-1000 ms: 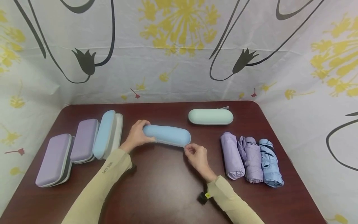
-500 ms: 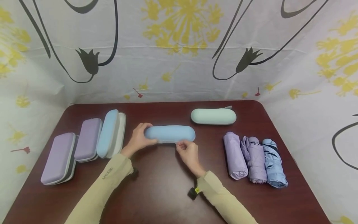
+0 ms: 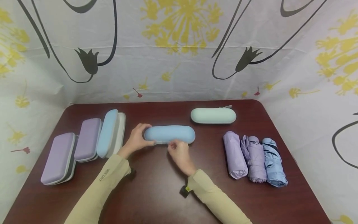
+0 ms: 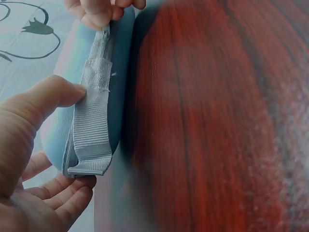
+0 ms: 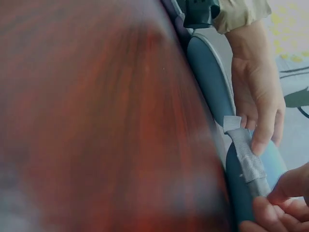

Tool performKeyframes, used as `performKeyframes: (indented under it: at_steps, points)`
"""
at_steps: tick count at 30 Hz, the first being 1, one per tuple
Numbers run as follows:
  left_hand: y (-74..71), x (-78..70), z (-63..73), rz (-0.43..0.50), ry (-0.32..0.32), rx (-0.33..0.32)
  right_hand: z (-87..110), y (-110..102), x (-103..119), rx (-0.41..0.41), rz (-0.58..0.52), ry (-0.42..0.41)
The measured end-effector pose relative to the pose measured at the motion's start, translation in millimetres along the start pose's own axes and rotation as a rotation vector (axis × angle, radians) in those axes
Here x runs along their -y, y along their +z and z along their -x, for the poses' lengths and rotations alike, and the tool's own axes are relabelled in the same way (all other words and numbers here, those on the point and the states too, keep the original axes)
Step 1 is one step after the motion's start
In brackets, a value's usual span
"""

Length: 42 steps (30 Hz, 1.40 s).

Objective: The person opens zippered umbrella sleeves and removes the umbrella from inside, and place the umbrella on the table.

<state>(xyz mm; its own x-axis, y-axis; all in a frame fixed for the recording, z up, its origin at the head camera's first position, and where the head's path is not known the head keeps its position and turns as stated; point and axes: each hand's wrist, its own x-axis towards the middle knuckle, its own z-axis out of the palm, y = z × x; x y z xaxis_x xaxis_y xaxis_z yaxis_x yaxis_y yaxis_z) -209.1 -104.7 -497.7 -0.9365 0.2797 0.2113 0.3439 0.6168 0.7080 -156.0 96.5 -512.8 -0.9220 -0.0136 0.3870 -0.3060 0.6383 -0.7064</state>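
Note:
A light blue zip case (image 3: 173,133) lies lengthwise across the middle of the table. My left hand (image 3: 137,137) grips its left end, thumb (image 4: 65,92) along the near side beside a grey fabric strap (image 4: 91,121) and fingers round the end. At the near edge, my right hand (image 3: 179,152) pinches the zipper pull, mostly hidden by its fingertips (image 4: 99,14). In the right wrist view the strap shows between the two hands, along the zipped seam of the case (image 5: 240,193).
On the left stand two purple cases (image 3: 58,158) and a blue case (image 3: 107,133) with its pale half showing. A mint case (image 3: 213,115) lies at the back. Two folded purple umbrellas (image 3: 236,155) and a blue one (image 3: 274,163) lie on the right.
My right hand has slid leftward along the near edge of the blue case, from its right corner toward the middle. The left hand keeps its grip; the case has straightened slightly.

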Motion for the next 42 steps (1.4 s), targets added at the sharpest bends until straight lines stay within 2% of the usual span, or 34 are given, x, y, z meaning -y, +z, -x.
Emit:
performKeyframes:
  at_steps: [7,17,22,24,29,32,35,37,40,42]
  points:
    - [1.6,-4.4,-2.7,-0.030,-0.016,-0.001,-2.5,5.9,8.8,0.052,0.003,0.041]
    - [0.0,-4.4,-3.3,-0.031,-0.011,-0.010,-2.9,13.9,13.5,0.017,-0.055,0.051]
    - [0.9,-3.4,-4.9,-0.031,-0.012,-0.016,-2.5,17.1,16.0,0.027,0.011,0.028]
    - [1.4,-3.0,-5.2,-0.032,-0.013,-0.018,-3.0,16.8,14.7,0.040,0.049,-0.011]
    - [3.2,-2.3,-5.5,-0.040,-0.008,-0.006,-8.8,2.5,8.4,0.084,0.071,-0.152]
    - [1.2,-3.7,-5.3,-0.037,-0.008,0.016,-18.8,-15.4,0.2,0.041,0.043,-0.211]
    - [-2.5,-3.9,-4.9,-0.035,-0.006,0.036,-35.4,-35.9,-14.1,0.009,0.048,-0.180]
    - [-5.1,-3.8,-4.6,-0.031,-0.007,0.051,-46.9,-48.4,-25.2,0.055,0.066,-0.103]
    - [-7.4,-1.6,-4.7,-0.037,-0.007,0.072,-58.5,-62.9,-39.5,0.247,0.027,0.035]
    - [-8.6,-1.0,-6.3,-0.047,-0.001,0.091,-61.7,-68.5,-46.4,0.360,-0.006,0.095]
